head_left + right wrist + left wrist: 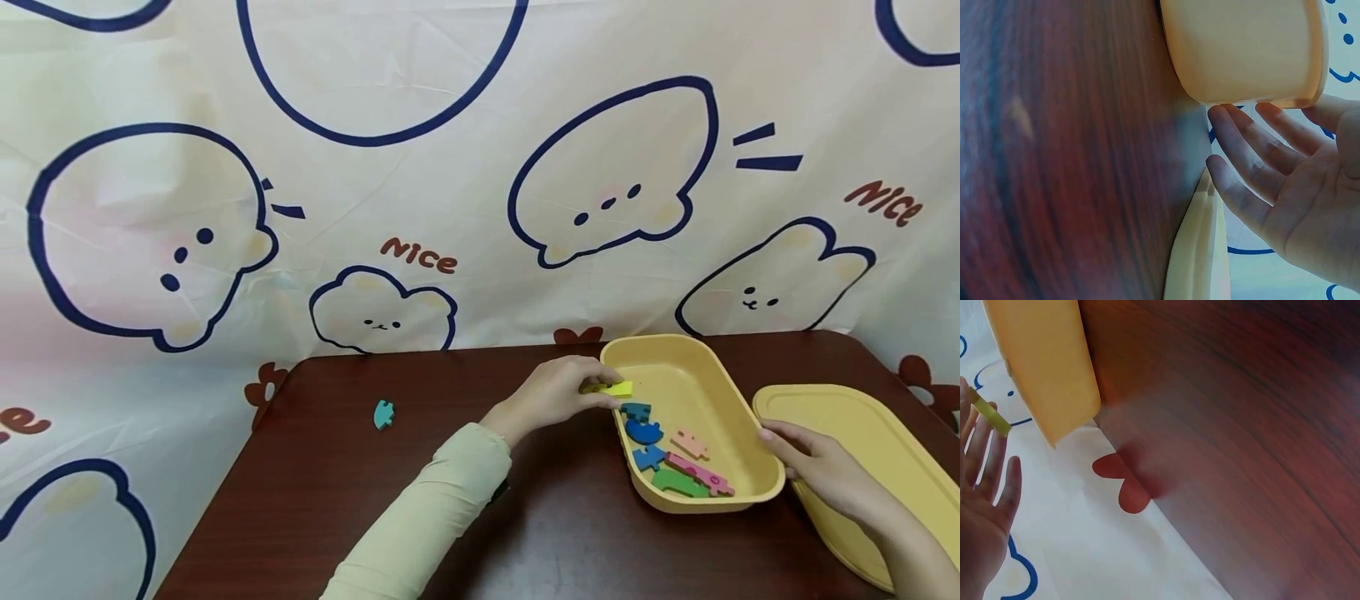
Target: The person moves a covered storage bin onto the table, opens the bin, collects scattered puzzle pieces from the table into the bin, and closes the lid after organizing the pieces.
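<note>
A yellow puzzle piece (pixel 619 389) is pinched between the thumb and fingers of my left hand (pixel 558 392), above the left rim of a yellow plastic box (pixel 705 367). Inside the box lie blue pieces (pixel 643 431), a salmon piece (pixel 689 444), a pink piece (pixel 701 473) and a green piece (pixel 678 483). On the box's right side my right hand (pixel 825 467) holds the rim, thumb at the edge and fingertips against the outer wall, as the right wrist view shows. The left wrist view has the yellow piece (pixel 990 412) partly hidden by the fingers.
A teal puzzle piece (pixel 384 414) lies alone on the left of the dark brown table (pixel 337 500). To the right of the box is a yellow lid (pixel 847 408), partly under the right forearm. Something dark (pixel 498 490) peeks out beside the left sleeve. A printed curtain (pixel 480 192) hangs behind.
</note>
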Demonstrator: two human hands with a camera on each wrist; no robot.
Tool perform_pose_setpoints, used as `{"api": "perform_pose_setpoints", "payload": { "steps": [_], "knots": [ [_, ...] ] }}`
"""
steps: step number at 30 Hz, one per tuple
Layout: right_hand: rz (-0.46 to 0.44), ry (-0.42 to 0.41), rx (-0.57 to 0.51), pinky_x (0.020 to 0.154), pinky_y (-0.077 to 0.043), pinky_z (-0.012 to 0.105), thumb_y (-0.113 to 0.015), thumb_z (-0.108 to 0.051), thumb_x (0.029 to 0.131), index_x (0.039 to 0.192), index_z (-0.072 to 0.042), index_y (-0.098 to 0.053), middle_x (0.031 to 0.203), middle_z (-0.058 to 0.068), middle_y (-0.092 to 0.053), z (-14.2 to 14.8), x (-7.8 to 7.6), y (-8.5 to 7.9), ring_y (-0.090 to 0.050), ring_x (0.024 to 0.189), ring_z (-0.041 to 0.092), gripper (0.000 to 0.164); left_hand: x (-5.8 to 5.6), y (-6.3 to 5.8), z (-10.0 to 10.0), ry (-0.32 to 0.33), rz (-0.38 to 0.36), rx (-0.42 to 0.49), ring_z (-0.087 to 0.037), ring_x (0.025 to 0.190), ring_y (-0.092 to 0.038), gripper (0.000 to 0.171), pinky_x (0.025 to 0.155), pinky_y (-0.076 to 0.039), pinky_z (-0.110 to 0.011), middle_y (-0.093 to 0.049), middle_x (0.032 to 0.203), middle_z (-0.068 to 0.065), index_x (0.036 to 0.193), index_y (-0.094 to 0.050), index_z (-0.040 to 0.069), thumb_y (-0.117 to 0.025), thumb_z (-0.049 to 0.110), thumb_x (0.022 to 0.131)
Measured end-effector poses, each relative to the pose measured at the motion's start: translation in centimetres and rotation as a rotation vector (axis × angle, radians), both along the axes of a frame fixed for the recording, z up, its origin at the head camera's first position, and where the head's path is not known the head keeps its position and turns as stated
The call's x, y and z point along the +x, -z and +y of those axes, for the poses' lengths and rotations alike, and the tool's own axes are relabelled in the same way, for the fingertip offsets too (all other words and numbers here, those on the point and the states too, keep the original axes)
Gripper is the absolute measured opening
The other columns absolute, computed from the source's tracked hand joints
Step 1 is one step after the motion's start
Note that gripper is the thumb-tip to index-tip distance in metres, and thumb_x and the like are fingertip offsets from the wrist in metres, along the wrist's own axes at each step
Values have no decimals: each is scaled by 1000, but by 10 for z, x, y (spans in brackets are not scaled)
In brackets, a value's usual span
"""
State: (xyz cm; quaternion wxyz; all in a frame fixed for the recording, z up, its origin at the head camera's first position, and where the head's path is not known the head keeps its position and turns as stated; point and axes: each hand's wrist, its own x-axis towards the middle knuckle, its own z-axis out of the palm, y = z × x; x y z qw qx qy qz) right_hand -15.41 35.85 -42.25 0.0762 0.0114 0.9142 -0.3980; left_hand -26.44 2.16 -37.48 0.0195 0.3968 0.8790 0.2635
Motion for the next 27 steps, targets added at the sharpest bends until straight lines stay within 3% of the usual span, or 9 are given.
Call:
{"api": "perform_pose_setpoints", "payload": {
  "steps": [17,27],
  "knots": [
    [-5,-1,-1,67,-49,25,-36,-33,109,142,18,-34,128,38,-52,1,2,3,-66,82,14,61,-3,0,32,20,11,-16,1,101,-53,34,95,-40,-12,-66,118,12,124,-70,21,-70,33,92],
    [-11,3,-2,68,-49,25,-37,-36,109,142,18,-34,128,37,-53,2,0,1,-66,83,14,63,-6,10,47,-6,24,-38,3,104,-52,35,97,-38,-12,-64,120,14,124,-69,24,-70,36,92]
  ]
}}
